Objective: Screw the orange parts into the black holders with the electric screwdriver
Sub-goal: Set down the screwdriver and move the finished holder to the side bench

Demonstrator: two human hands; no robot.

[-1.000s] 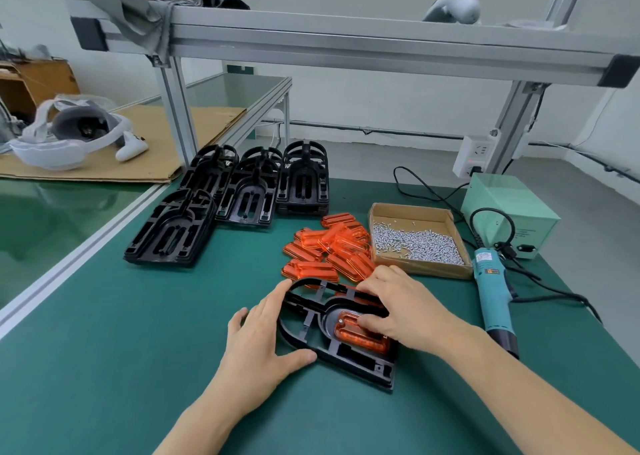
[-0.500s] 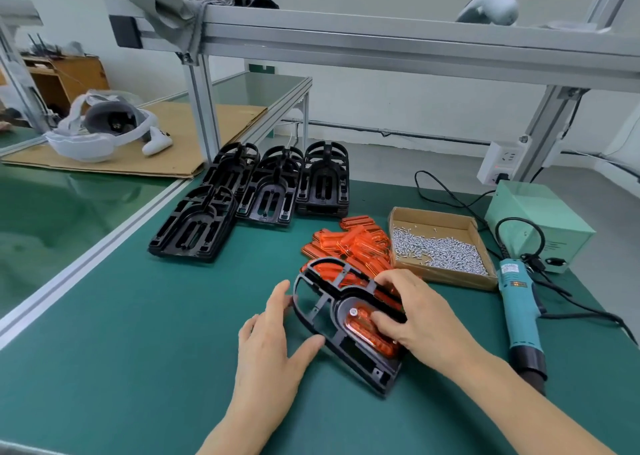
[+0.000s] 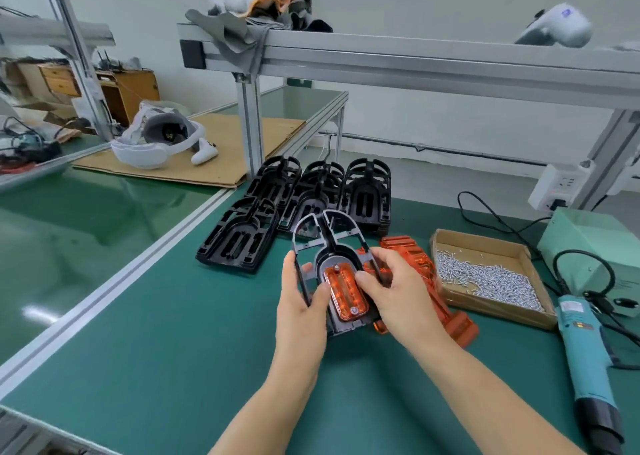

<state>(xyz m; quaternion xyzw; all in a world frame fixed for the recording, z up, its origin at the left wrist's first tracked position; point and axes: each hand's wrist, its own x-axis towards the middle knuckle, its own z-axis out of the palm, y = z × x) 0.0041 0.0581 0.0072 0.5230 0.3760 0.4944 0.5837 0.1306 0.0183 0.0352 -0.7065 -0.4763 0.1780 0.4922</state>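
Observation:
Both hands hold one black holder (image 3: 325, 239) lifted off the green mat and tilted up toward me. My left hand (image 3: 299, 302) grips its left edge; my right hand (image 3: 398, 291) grips its right side, thumb by the orange part (image 3: 344, 290) seated in it. Two screw heads show on that part, one at each end. More orange parts (image 3: 433, 281) lie in a pile behind my right hand. Stacks of black holders (image 3: 311, 198) stand at the back. The teal electric screwdriver (image 3: 585, 354) lies on the mat at the right, untouched.
A cardboard tray of screws (image 3: 485, 278) sits right of the orange pile. A green power box (image 3: 595, 246) and cables are at the far right. An aluminium frame beam (image 3: 415, 59) crosses overhead. A headset (image 3: 156, 139) lies on cardboard on the left table.
The holder was lying on the mat; both hands have lifted it and turned it upright toward me. My left hand went from resting flat beside it to gripping its edge.

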